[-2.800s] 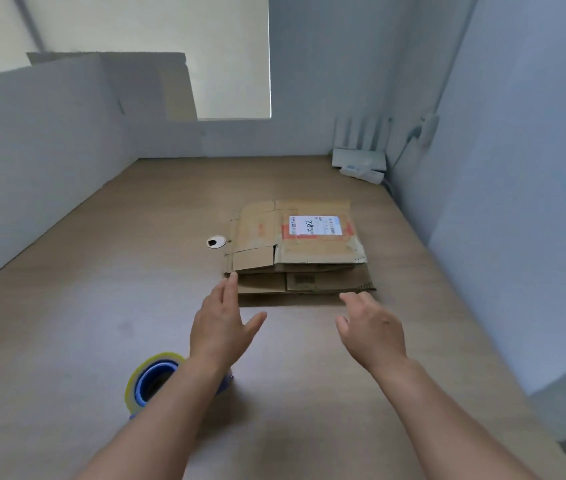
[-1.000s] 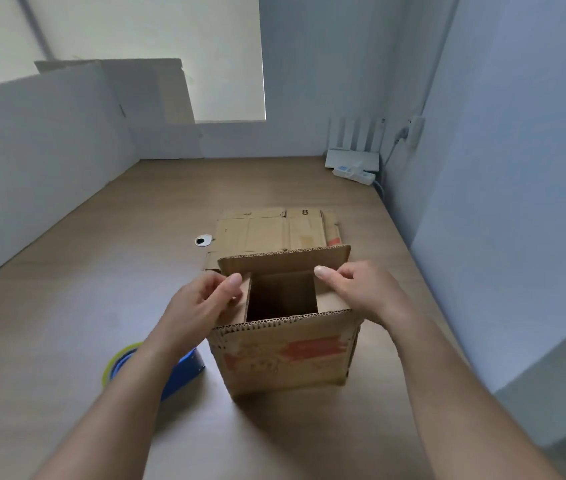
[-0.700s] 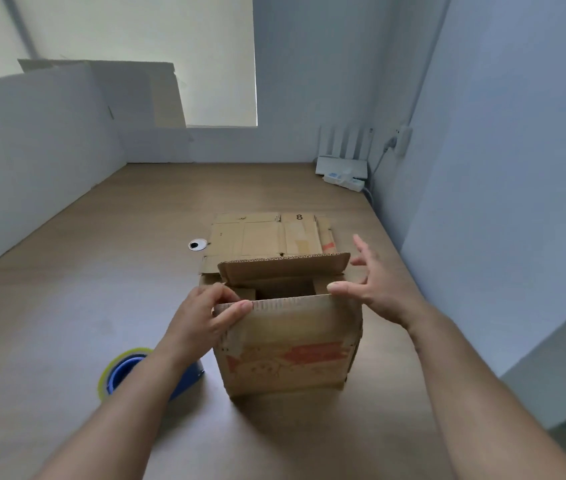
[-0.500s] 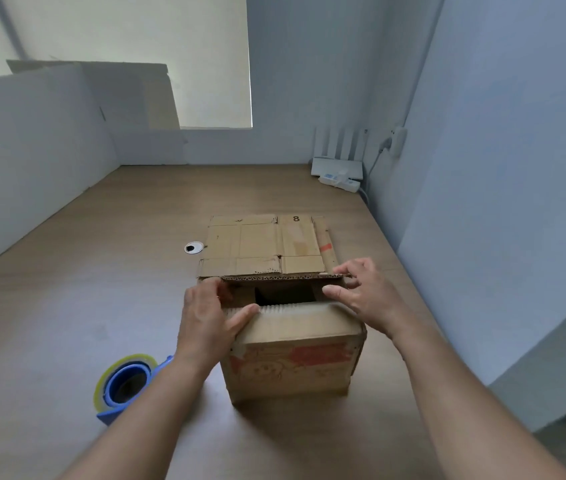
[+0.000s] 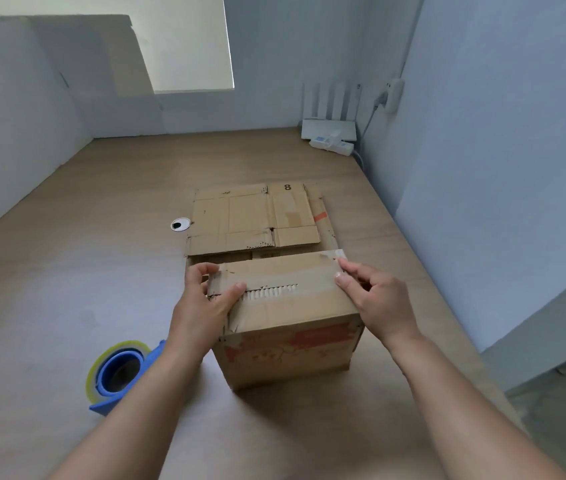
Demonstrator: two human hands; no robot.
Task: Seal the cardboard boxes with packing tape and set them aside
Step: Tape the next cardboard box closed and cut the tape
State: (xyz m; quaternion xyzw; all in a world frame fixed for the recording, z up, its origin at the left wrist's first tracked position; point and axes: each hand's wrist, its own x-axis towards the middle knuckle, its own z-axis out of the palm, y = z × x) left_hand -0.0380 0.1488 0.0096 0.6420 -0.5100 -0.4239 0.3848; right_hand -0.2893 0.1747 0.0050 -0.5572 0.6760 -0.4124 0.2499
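Note:
A brown cardboard box (image 5: 288, 344) with red print stands upright on the wooden table in front of me, its two top flaps folded down and meeting at a seam. My left hand (image 5: 201, 306) grips the left end of the top, thumb on the seam and fingers curled over the far flap's edge. My right hand (image 5: 375, 299) presses its fingertips and thumb on the right end of the flaps. A blue tape dispenser (image 5: 118, 375) with a yellowish roll lies on the table left of the box, by my left forearm.
Flattened cardboard boxes (image 5: 257, 220) lie stacked just behind the upright box. A small white cable grommet (image 5: 180, 224) sits left of them. A white router and power strip (image 5: 330, 136) occupy the far right corner. Grey partitions bound the table (image 5: 66, 271) on left, back and right.
Both hands lifted one box off the flat stack, stood it up near me and folded its flaps. The far flap has now come down fully, closing the top opening.

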